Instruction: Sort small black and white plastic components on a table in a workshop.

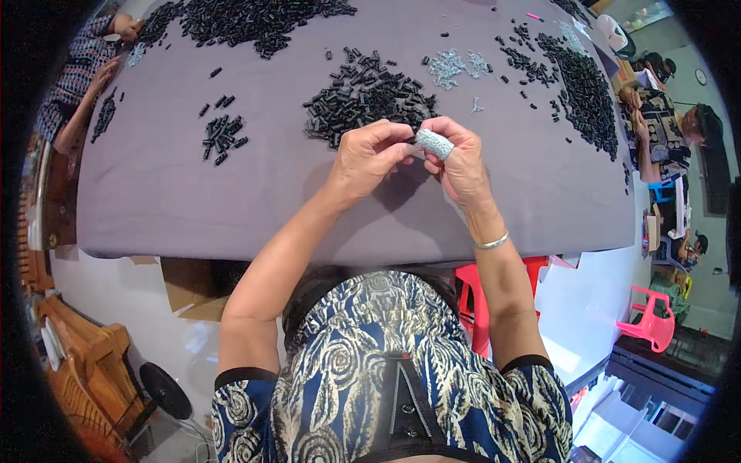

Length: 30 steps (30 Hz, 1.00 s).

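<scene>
My left hand (369, 160) and my right hand (461, 162) meet over the table's near middle, fingertips almost touching. The fingers of both are pinched closed. Between them a small black piece (412, 141) shows at the left fingertips; most of it is hidden. What the right fingers grip cannot be made out. A pale grey speckled wrap (434, 144) covers a digit of my right hand. Just beyond both hands lies a heap of small black cylindrical pieces (363, 96). Left of my left hand sits a smaller pile of such black pieces (222, 139).
A grey cloth (170, 193) covers the table. Small silvery pieces (446, 68) lie beyond the right hand. Larger black heaps (239, 23) spread at the far left and right. Other people sit at the left (69, 77) and right (664, 131) edges. A red stool (475, 301) stands below the table.
</scene>
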### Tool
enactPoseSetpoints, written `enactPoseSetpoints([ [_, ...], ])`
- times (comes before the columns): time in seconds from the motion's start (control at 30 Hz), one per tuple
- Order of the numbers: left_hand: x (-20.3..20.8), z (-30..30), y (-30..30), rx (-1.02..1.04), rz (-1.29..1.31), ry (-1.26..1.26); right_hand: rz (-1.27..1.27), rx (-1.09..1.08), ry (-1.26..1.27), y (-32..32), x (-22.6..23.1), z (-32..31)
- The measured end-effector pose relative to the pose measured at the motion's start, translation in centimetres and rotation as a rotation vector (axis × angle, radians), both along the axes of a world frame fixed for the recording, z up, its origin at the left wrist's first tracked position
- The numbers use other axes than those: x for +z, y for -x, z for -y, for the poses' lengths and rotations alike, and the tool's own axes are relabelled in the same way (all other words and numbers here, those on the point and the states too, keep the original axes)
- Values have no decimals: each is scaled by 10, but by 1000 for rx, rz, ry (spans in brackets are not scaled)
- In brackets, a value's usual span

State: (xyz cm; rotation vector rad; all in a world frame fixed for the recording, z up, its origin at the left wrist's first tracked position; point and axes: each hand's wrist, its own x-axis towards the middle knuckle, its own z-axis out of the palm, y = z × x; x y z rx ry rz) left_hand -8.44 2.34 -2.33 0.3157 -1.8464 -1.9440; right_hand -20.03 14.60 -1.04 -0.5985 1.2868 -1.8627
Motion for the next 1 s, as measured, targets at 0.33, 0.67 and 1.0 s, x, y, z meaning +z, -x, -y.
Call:
enactPoseSetpoints([
  [0.33,-5,4,-1,27,-21,234,204,175,-143,9,8,2],
  [0.67,-3,9,-2,72,-91,74,341,55,-46,17,15,-5],
  [1.0,-2,13,2,282,-90,-33,-299,-237,-252,67,-1,-30],
])
